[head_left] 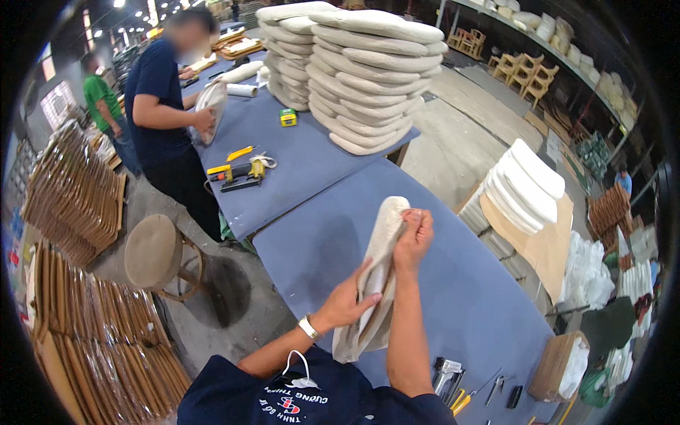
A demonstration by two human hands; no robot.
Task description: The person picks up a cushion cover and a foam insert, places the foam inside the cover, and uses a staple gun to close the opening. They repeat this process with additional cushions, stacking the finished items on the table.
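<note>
A cream fabric-covered cushion (383, 230) is held up on its edge over the near blue-grey table, its open underside facing right. Partway down, my left hand (347, 301) grips its side, thumb over the rim and fingers behind. Near the upper end, my right hand (413, 241) is closed on the fabric edge in a pinch. The cushion's far face is hidden from me. On the far table, a tall stack of similar cream cushions (368, 78) stands beyond my hands.
A staple gun (244, 172), yellow cutter (241, 152) and green-yellow box (287, 117) lie on the far table. Near my right elbow are a metal stapler (446, 374) and hand tools. A co-worker (159, 106) handles a cushion at left, behind a round stool (153, 251). White cushions (520, 185) stand right.
</note>
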